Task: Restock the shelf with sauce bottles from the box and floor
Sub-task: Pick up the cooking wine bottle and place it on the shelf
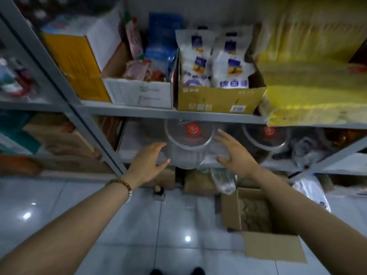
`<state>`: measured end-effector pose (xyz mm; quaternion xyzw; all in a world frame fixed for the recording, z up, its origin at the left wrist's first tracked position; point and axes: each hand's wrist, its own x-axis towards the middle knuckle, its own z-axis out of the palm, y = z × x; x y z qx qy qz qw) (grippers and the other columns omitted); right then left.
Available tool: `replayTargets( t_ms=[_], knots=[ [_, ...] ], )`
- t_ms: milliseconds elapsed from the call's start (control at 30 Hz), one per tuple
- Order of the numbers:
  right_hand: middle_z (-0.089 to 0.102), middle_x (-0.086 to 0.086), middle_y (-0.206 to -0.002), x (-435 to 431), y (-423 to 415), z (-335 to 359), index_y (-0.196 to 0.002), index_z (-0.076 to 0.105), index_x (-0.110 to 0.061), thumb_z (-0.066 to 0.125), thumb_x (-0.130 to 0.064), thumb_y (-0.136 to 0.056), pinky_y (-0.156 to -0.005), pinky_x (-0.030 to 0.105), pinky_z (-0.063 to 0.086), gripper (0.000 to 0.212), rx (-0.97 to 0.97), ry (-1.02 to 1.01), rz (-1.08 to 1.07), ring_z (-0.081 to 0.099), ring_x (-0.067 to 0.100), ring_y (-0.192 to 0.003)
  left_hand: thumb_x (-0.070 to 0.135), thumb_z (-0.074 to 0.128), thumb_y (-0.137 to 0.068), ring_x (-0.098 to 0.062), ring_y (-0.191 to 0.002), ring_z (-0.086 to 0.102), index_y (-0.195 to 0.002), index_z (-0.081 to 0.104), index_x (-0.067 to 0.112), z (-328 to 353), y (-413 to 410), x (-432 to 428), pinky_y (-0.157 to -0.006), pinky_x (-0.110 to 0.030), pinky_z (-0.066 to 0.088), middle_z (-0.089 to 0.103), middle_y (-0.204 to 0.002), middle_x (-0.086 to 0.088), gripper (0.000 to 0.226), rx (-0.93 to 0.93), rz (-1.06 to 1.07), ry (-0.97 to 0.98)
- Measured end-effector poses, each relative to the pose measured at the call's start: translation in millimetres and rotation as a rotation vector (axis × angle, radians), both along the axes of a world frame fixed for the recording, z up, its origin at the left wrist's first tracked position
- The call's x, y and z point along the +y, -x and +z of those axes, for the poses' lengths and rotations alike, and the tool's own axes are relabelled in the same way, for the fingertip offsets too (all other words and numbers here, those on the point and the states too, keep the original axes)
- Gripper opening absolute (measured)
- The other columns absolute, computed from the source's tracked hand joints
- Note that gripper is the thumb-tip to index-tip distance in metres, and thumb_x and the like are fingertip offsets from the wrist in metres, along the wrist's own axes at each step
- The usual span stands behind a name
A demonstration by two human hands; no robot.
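Grey metal shelving fills my view above pale floor tiles. My left hand and right hand, fingers spread, flank the clear plastic red-labelled jar on the shelf without gripping it. Below my right forearm sits the open brown cardboard box.

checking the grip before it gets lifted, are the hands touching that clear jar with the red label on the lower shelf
Cannot tell. In the head view both the left hand and the right hand flank the clear jar with open fingers, but blur and the transparent wall hide any contact or gap.

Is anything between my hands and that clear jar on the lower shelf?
Nothing visible. The left hand and right hand are open on either side of the clear jar, which sits at the front edge of the lower shelf.
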<state>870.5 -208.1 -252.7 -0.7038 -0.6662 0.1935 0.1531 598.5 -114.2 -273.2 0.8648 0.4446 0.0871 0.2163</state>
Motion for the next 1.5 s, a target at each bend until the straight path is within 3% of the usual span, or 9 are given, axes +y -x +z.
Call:
replayTargets(
  t_ms=[133, 233, 333, 467, 800, 1000, 1167, 1367, 1500],
  knots=[
    [0.023, 0.008, -0.156, -2, 25, -89, -0.144, 0.036, -0.013, 0.067, -0.028, -0.083, -0.114, 0.022, 0.017, 0.070, 0.086, 0.136, 0.009, 0.023, 0.023, -0.144, 0.040, 0.056, -0.090, -0.026, -0.126, 0.046, -0.141, 0.037, 0.011, -78, 33, -7, -0.099, -0.030, 0.038, 0.045, -0.142, -0.009, 0.061, 0.070, 0.067, 0.093],
    [0.024, 0.003, -0.154, 3, 52, -145, -0.144, 0.035, -0.014, 0.062, -0.041, -0.081, -0.118, 0.027, 0.012, 0.074, 0.125, 0.240, 0.036, 0.019, 0.017, -0.144, 0.049, 0.053, -0.087, -0.026, -0.124, 0.048, -0.140, 0.037, 0.010, -135, 57, -6, -0.095, -0.027, 0.039, 0.048, -0.139, -0.008, 0.068, 0.088, 0.120, 0.193],
    [0.023, 0.000, -0.155, 13, 81, -217, -0.137, 0.046, -0.013, 0.058, -0.036, -0.090, -0.118, 0.029, 0.013, 0.054, 0.151, 0.293, 0.061, 0.018, 0.015, -0.144, 0.038, 0.055, -0.091, -0.024, -0.133, 0.037, -0.146, 0.026, 0.013, -199, 86, 5, -0.102, -0.030, 0.034, 0.035, -0.148, -0.006, 0.066, 0.168, 0.129, 0.293],
    [0.013, -0.007, -0.158, 28, 118, -326, -0.148, 0.021, -0.024, 0.063, -0.034, -0.089, -0.110, 0.024, 0.024, 0.073, 0.258, 0.417, -0.073, 0.026, 0.016, -0.141, 0.038, 0.057, -0.089, -0.022, -0.134, 0.035, -0.146, 0.025, 0.017, -300, 119, 31, -0.105, -0.034, 0.036, 0.035, -0.148, -0.004, 0.069, 0.180, 0.138, 0.380],
    [0.028, 0.000, -0.151, 100, 159, -582, -0.145, 0.025, -0.023, 0.074, -0.028, -0.080, -0.105, 0.025, 0.032, 0.082, 0.436, 0.398, -0.174, 0.033, 0.019, -0.135, 0.035, 0.058, -0.089, -0.020, -0.132, 0.037, -0.147, 0.019, 0.016, -564, 116, 82, -0.103, -0.030, 0.034, 0.029, -0.151, -0.003, 0.073, -0.089, 0.322, 0.594],
    [0.041, -0.001, -0.143, 140, 167, -698, -0.142, 0.031, -0.023, 0.078, -0.032, -0.076, -0.105, 0.030, 0.038, 0.081, 0.493, 0.338, -0.164, 0.041, 0.021, -0.130, 0.046, 0.055, -0.086, -0.023, -0.136, 0.036, -0.149, 0.015, 0.021, -675, 91, 105, -0.110, -0.040, 0.034, 0.029, -0.152, -0.003, 0.079, -0.329, 0.355, 0.798],
    [0.050, 0.000, -0.132, 155, 172, -740, -0.136, 0.039, -0.020, 0.079, -0.023, -0.074, -0.096, 0.027, 0.043, 0.074, 0.517, 0.229, -0.152, 0.050, 0.017, -0.118, 0.031, 0.055, -0.090, 0.002, -0.112, 0.048, -0.132, 0.036, 0.033, -710, 80, 108, -0.080, -0.003, 0.040, 0.049, -0.120, 0.023, 0.046, -0.413, 0.220, 0.779],
    [0.056, -0.003, -0.129, 135, 163, -713, -0.131, 0.046, -0.022, 0.083, -0.027, -0.068, -0.092, 0.027, 0.049, 0.073, 0.546, 0.212, -0.162, 0.056, 0.015, -0.113, 0.044, 0.054, -0.087, -0.007, -0.114, 0.049, -0.135, 0.040, 0.031, -686, 72, 92, -0.091, -0.020, 0.040, 0.051, -0.127, 0.011, 0.051, -0.452, 0.204, 0.789],
    [0.066, -0.011, -0.115, 97, 144, -626, -0.123, 0.056, -0.026, 0.086, -0.042, -0.059, -0.094, 0.030, 0.051, 0.072, 0.697, 0.194, -0.247, 0.061, 0.007, -0.107, 0.046, 0.050, -0.088, 0.002, -0.107, 0.052, -0.124, 0.043, 0.033, -602, 46, 65, -0.072, -0.003, 0.042, 0.053, -0.112, 0.023, 0.038, -0.492, 0.208, 0.848]
  ],
)
